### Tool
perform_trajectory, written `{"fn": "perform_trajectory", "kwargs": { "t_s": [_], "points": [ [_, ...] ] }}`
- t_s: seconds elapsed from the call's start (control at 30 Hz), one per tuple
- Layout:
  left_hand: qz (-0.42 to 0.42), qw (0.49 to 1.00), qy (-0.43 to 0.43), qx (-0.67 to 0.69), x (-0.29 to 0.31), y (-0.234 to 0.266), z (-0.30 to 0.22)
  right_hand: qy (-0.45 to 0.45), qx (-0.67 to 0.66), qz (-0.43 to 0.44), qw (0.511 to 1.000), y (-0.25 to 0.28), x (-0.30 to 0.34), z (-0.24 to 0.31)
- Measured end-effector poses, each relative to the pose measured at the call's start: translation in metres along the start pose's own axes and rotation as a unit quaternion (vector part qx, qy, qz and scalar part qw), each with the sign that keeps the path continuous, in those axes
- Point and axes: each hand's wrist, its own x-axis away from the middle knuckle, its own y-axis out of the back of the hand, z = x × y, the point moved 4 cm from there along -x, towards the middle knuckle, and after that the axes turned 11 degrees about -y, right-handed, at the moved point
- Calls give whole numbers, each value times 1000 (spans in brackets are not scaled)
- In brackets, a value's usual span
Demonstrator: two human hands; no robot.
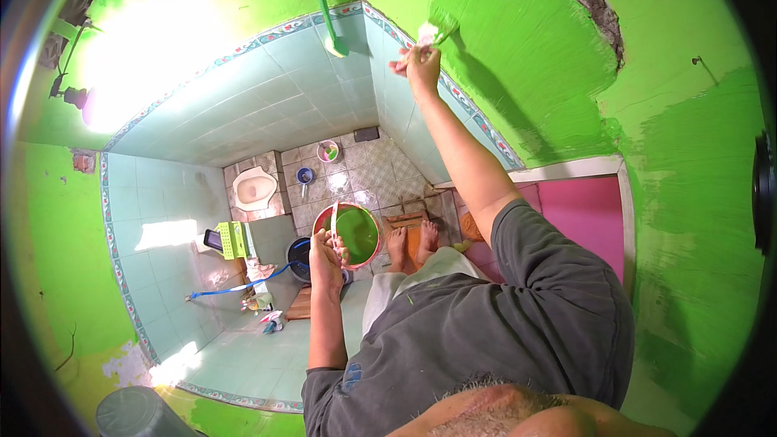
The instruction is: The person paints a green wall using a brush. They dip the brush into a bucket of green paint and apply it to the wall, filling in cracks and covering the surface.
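Observation:
My right arm reaches up to the wall, and my right hand (419, 66) is closed around a paintbrush (438, 30). Its bristles, wet with green paint, rest on the green wall (502, 48) just above the patterned tile border. Streaky fresh green strokes spread to the right of the brush. Lower down, my left hand (330, 252) grips the pale handle of a paint bucket (356, 235). Green paint fills the bucket's inside, and its rim looks reddish. The bucket hangs or stands in front of my feet; I cannot tell which.
My bare feet (413, 247) are on an orange-brown surface. A squat toilet (255, 188), a blue dipper (304, 176) and a small tub (328, 151) are ahead. A dark bucket (300, 259) with a blue hose (235, 291) stands left. A green-handled brush (326, 16) hangs on the wall.

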Motion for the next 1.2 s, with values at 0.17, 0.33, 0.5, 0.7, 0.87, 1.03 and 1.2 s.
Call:
{"fn": "perform_trajectory", "kwargs": {
  "t_s": [0.17,0.33,0.5,0.7,0.87,1.03,1.2],
  "points": [
    [-4,1000,5,2,1,3,-3,-171,-84,31,981,19,-3,-53],
    [-15,1000,12,-13,2,2,0,-229,-191,1,955,29,-24,-44],
    [-20,999,16,-38,-3,9,7,-139,-190,37,971,1,-31,22],
    [7,1000,15,-17,1,-5,0,56,-40,143,987,-54,41,116],
    [37,999,4,-37,-4,-4,-2,-9,-17,146,989,-47,71,78],
    [48,998,-11,-29,-11,-16,-5,-74,52,151,984,1,146,18],
    [42,999,-15,-10,-12,-37,-14,-134,289,204,926,65,219,-1]
  ]
}}
